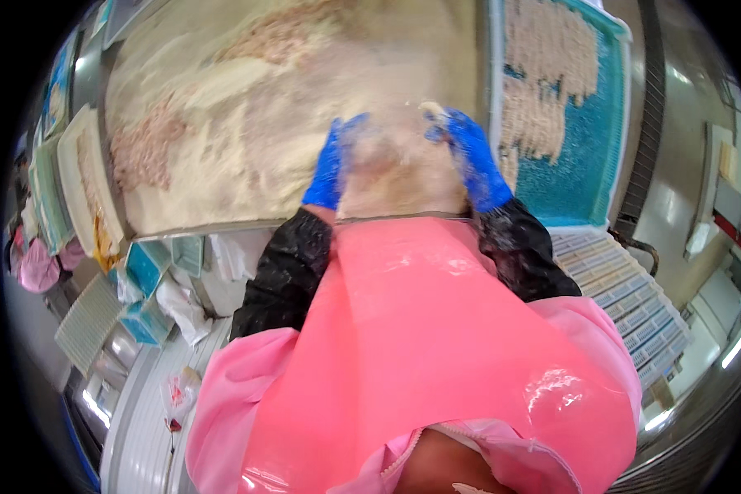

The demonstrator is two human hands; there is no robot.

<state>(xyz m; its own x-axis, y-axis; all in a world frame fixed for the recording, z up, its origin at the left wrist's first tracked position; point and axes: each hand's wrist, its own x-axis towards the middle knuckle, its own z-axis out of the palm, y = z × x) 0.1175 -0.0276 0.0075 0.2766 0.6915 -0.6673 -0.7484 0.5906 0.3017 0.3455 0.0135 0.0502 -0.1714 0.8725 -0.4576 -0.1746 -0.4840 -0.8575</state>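
Note:
A wide tray-like worktop [436, 49] in front of me is spread with pale flour-like powder [238, 156]. Pinkish raw meat pieces [148, 146] lie in it at the left, with another pile [280, 37] at the far side. My right hand [477, 165], in a blue glove, pinches a pale powder-coated strip [430, 109] at its fingertips. Across from it, my left hand [331, 169] is low over the powder, its blue glove dusted; blur and powder obscure its fingers. Between my hands the powdery surface is smeared by motion.
Adjoining on the right, a teal tray [580, 177] holds rows of coated strips [551, 49]. Below it is a stack of slatted crates [626, 305]. To the left stand a long whitish tray [82, 177], teal baskets [146, 321] and a white plastic bag [183, 309].

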